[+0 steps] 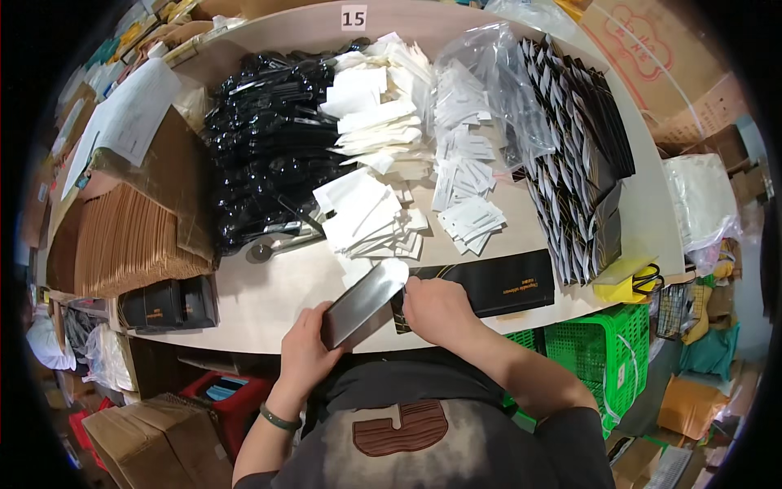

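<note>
My left hand (305, 346) is closed round a long, shiny grey trough-shaped piece (362, 303) with a rounded, pale far end, held tilted above the table's front edge. My right hand (438, 308) is curled beside that pale end, at the left end of a flat black paper sleeve (509, 285) with gold print. Its fingertips are bunched on the sleeve's end; the exact grip is partly hidden. Just beyond the trough lies a pile of white napkin packets (362, 208). A wrapped black spoon (273, 247) lies to their left.
Wrapped black cutlery (273, 147) is heaped at the back left. Small white packets (472, 220) and a clear bag (497, 90) lie right of the napkins. Stacked black sleeves (570, 171), a carton of brown sleeves (134, 240), scissors (649, 279) and a green crate (607, 359) surround the work area.
</note>
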Tool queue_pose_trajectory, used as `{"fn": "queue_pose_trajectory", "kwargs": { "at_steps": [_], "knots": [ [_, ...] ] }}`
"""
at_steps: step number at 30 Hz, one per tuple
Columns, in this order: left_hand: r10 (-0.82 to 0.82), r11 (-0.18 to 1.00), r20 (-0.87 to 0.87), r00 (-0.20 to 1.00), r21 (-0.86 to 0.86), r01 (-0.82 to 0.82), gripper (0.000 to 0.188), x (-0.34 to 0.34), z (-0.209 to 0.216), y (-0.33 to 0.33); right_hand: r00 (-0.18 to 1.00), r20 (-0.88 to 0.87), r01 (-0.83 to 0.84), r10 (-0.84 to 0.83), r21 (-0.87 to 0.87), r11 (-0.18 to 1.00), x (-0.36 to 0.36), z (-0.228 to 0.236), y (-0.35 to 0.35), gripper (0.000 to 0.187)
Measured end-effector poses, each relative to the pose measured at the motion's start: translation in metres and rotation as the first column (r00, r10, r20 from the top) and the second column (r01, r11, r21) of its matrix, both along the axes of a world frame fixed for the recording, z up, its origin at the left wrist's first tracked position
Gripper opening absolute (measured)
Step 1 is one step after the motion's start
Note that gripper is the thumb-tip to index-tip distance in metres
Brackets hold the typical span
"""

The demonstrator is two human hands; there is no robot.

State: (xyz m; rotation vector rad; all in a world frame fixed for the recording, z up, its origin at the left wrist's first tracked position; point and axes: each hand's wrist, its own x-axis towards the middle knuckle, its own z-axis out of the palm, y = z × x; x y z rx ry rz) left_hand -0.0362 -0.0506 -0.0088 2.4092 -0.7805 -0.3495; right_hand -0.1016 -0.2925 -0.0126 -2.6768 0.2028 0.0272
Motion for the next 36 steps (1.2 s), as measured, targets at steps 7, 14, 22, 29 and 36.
{"fn": "queue_pose_trajectory", "kwargs": {
  "at_steps": [7, 14, 22, 29, 36],
  "knots": [
    [-0.396, 0.897, -0.090, 0.914, 0.173, 0.406, 0.071, 0.035, 0.019, -0.004, 0.986, -0.048, -0.144, 0.162, 0.264, 0.954, 0.018, 0.004, 0.027, 0.025],
    [-0.304, 0.932, 0.212, 0.929, -0.135, 0.336, 0.066, 0.044, 0.001, -0.007, 0.858, 0.320, 0.455, -0.402, -0.107, 0.884, 0.096, -0.027, -0.100, 0.054],
    [-0.005, 1.000, 0.353, 0.936, -0.014, 0.010, 0.031, 0.083, -0.006, 0.051, 0.827, 0.448, -0.355, 0.341, -0.055, 0.933, 0.116, 0.056, -0.074, 0.012],
    [-0.075, 0.996, 0.442, 0.894, 0.081, 0.043, 0.011, 0.126, -0.029, 0.009, 0.922, 0.043, -0.359, 0.385, -0.278, 0.891, 0.150, 0.041, -0.035, 0.013],
    [0.187, 0.982, 0.293, 0.938, -0.050, -0.180, 0.014, 0.103, -0.005, 0.013, 0.985, -0.055, 0.148, -0.163, 0.753, 0.641, 0.042, 0.033, 0.038, 0.017]
  ]
}}
